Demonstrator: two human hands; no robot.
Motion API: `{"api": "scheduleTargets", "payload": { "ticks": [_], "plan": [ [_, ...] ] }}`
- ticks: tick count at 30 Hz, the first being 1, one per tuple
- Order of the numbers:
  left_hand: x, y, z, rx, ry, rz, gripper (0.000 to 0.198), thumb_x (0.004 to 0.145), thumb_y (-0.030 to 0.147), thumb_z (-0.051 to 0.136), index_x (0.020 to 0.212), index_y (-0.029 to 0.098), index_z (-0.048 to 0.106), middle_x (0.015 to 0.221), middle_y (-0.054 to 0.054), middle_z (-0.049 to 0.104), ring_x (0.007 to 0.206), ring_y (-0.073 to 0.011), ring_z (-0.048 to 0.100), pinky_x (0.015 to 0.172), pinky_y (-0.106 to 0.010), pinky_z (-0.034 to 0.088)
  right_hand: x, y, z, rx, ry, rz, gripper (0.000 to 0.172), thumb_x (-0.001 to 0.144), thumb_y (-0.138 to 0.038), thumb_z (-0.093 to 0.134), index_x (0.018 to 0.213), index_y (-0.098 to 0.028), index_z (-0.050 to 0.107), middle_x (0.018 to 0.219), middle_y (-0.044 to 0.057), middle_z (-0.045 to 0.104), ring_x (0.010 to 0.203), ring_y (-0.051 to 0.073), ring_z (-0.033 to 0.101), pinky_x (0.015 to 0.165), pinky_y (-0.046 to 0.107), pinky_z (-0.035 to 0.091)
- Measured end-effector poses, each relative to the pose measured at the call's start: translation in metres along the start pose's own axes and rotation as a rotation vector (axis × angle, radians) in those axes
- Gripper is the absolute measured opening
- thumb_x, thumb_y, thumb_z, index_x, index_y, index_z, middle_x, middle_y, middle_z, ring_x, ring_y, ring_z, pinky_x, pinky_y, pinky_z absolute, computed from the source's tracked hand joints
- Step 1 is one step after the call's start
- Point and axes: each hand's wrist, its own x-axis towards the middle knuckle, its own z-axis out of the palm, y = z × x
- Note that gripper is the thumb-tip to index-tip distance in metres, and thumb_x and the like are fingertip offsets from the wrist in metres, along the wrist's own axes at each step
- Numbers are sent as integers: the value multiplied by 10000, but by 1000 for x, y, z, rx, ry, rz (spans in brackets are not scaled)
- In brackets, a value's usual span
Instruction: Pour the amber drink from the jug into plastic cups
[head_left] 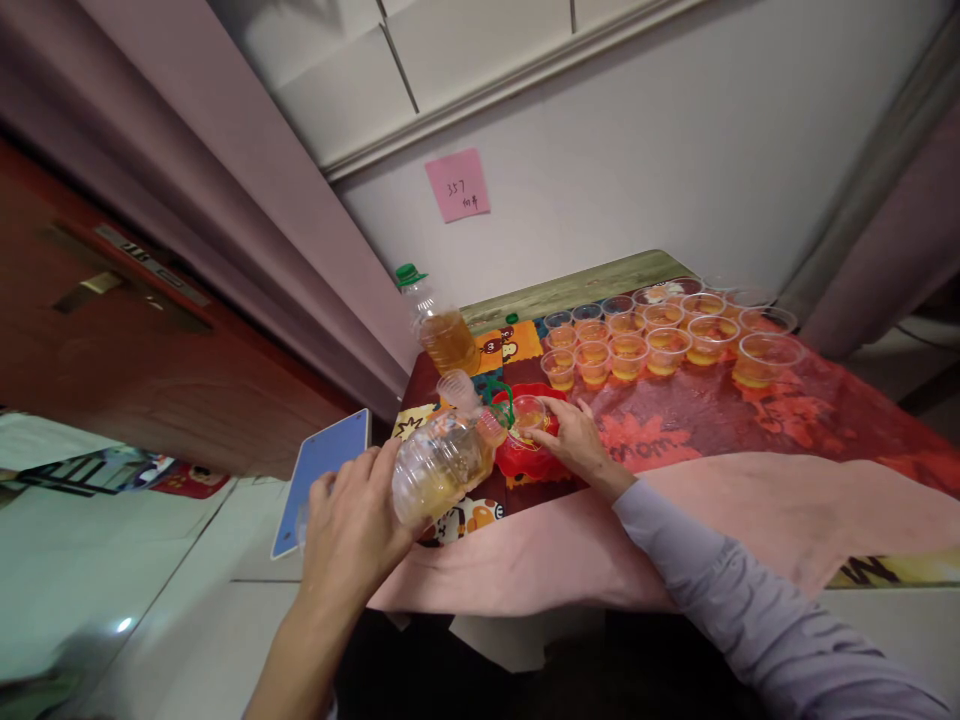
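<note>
A clear plastic bottle [442, 465] with yellowish liquid lies tilted in my left hand [360, 510], whose fingers are wrapped round its lower part. Its uncapped-looking neck, with a green ring handle [501, 398], points right at a clear plastic cup [529, 412]. My right hand [574, 435] pinches that cup by its right side, over a red scalloped dish [517, 462]. Some liquid shows in the cup; a stream I cannot make out. Just behind the bottle stands another clear cup [457, 388].
Rows of clear cups with amber liquid [628, 355] fill the table's back right. A green-capped bottle [450, 340], partly full, stands at the back left, near a loose green cap [512, 318]. Pink cloth [525, 570] covers the front edge. A blue board [319, 480] is at left.
</note>
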Motion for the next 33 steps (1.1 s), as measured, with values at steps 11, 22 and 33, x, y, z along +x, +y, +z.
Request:
{"api": "scheduleTargets", "payload": {
  "ticks": [11, 22, 33],
  "plan": [
    [5, -19, 43, -350, 185, -119, 912, 684, 527, 894, 1494, 232, 596, 1480, -169, 709, 1360, -439, 655, 1178, -632, 478, 0, -2, -1, 33, 3, 15, 558, 928, -546, 795, 1384, -237, 709, 1393, 157, 782, 1286, 355, 731, 1282, 674, 319],
    [7, 6, 163, -1008, 673, -619, 1047, 709, 647, 881, 1526, 154, 449, 1526, -226, 595, 1427, -365, 618, 1263, -565, 472, 0, 0, -1, 34, 32, 0, 641, 894, -545, 799, 1425, -205, 685, 1464, 184, 742, 1356, 373, 696, 1283, 675, 336],
    [-10, 18, 174, -974, 560, -565, 1068, 910, 612, 743, 1643, 97, 163, 1672, -320, 416, 1584, -434, 471, 1326, -593, 393, -2, -1, -10, -46, 108, -53, 738, 885, -639, 783, 1472, -210, 657, 1453, 197, 740, 1338, 398, 688, 1231, 643, 407]
  ]
}}
